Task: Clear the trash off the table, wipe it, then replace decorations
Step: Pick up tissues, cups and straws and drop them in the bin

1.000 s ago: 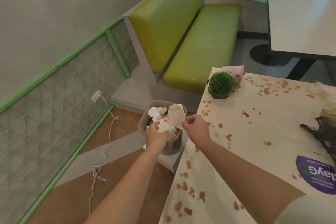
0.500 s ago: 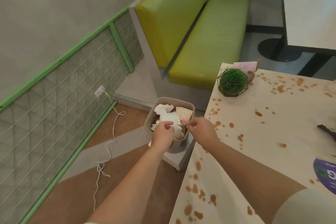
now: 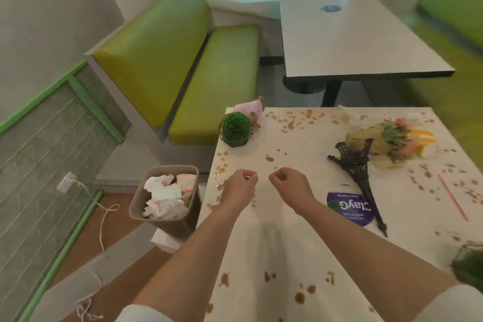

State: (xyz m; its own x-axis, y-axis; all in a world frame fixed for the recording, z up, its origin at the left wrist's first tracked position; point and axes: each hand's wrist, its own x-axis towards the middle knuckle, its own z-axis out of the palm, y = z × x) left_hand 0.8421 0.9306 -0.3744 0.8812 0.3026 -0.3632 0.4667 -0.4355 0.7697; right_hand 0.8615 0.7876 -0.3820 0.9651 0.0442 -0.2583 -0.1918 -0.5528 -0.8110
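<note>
The white table (image 3: 287,230) is spattered with brown stains. My left hand (image 3: 239,185) and my right hand (image 3: 288,185) hover side by side over its left part, fingers loosely curled, holding nothing. A beige trash bin (image 3: 167,222) beside the table's left edge is full of crumpled white paper. On the table lie a toppled black Eiffel tower figure (image 3: 359,172), a fallen flower bouquet (image 3: 392,138), a pink straw (image 3: 452,197), crumpled tissue (image 3: 342,115) at the far edge, and a green ball plant in a wire frame (image 3: 236,129) with a pink cup (image 3: 249,110) behind it.
A purple round sticker (image 3: 349,208) marks the table. Another plant (image 3: 469,266) sits at the right near edge. A green bench (image 3: 209,81) stands beyond the bin, a second table (image 3: 352,42) farther back. A white cable (image 3: 103,217) trails on the floor by the wall.
Both hands let go of the crumpled paper and cup into the bin, then drew back right over the table, empty. The view swung right, showing more of the table.
</note>
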